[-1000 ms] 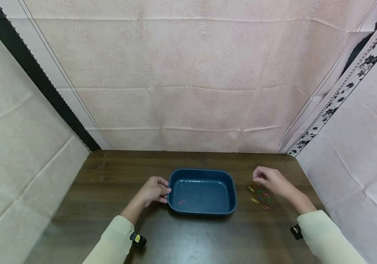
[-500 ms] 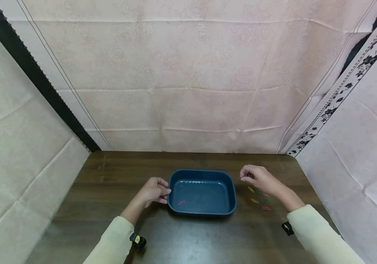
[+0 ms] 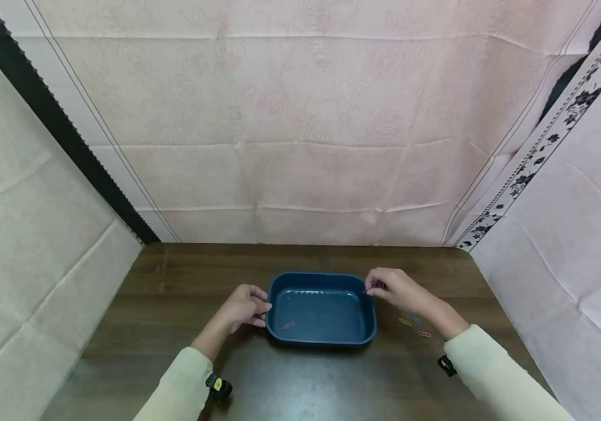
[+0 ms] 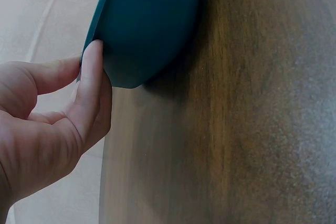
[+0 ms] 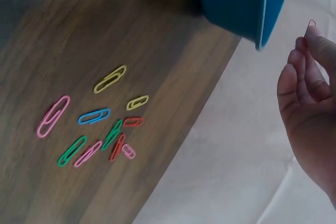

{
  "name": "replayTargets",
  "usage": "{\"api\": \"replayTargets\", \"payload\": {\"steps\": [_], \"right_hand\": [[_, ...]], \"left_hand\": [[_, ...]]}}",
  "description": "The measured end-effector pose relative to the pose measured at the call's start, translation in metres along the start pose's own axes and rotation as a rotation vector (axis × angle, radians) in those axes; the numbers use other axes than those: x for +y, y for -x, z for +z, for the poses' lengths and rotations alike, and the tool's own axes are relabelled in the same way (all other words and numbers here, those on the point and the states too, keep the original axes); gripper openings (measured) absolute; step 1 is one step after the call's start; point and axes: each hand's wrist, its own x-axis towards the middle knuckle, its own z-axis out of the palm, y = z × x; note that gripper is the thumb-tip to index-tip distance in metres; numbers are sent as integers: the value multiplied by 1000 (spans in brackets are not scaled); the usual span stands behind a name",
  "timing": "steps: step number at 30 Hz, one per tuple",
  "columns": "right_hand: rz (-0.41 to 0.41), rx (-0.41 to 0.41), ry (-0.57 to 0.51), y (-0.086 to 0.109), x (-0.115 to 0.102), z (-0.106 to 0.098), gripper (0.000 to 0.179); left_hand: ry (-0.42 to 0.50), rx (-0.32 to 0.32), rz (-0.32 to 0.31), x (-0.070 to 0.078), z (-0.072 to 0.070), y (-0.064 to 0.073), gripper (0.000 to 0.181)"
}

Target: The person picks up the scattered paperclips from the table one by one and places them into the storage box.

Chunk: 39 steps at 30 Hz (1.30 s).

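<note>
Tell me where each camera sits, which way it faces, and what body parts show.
Head: worn on the head, facing forward and down at the blue tray; left hand, right hand and sleeves show.
Left wrist: worn there, facing the tray's outer wall; the left hand pinches its rim.
Right wrist: worn there, facing loose paperclips on the table; the right hand pinches a reddish paperclip.
Wrist views share the tray's outside and the table.

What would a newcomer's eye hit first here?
The blue tray on the brown table, its left rim pinched by the left hand. Then the bright paper clips scattered right of it, and the red clip pinched in the right hand by the tray's right rim.
</note>
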Motion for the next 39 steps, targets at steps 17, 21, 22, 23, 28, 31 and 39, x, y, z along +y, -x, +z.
{"api": "replayTargets", "payload": {"steps": [17, 21, 22, 23, 28, 31, 39], "right_hand": [[-95, -129, 1, -31, -29, 17, 5], [-89, -173, -18, -39, -37, 19, 6], [-90, -181, -20, -41, -39, 19, 6], [-85, -190, -23, -43, -40, 20, 6], [-89, -218, -13, -54, -42, 24, 6], [-98, -231, -11, -58, -44, 26, 8], [-102, -301, 5, -70, -52, 35, 7]], "left_hand": [[8, 1, -8, 0, 0, 0, 23], [8, -1, -14, 1, 0, 0, 23], [7, -3, -17, 2, 0, 0, 23], [5, -3, -18, 2, 0, 0, 23], [7, -6, -17, 2, -1, 1, 23], [5, -5, -13, 2, -1, 0, 23], [9, -5, -24, 0, -2, -3, 23]]}}
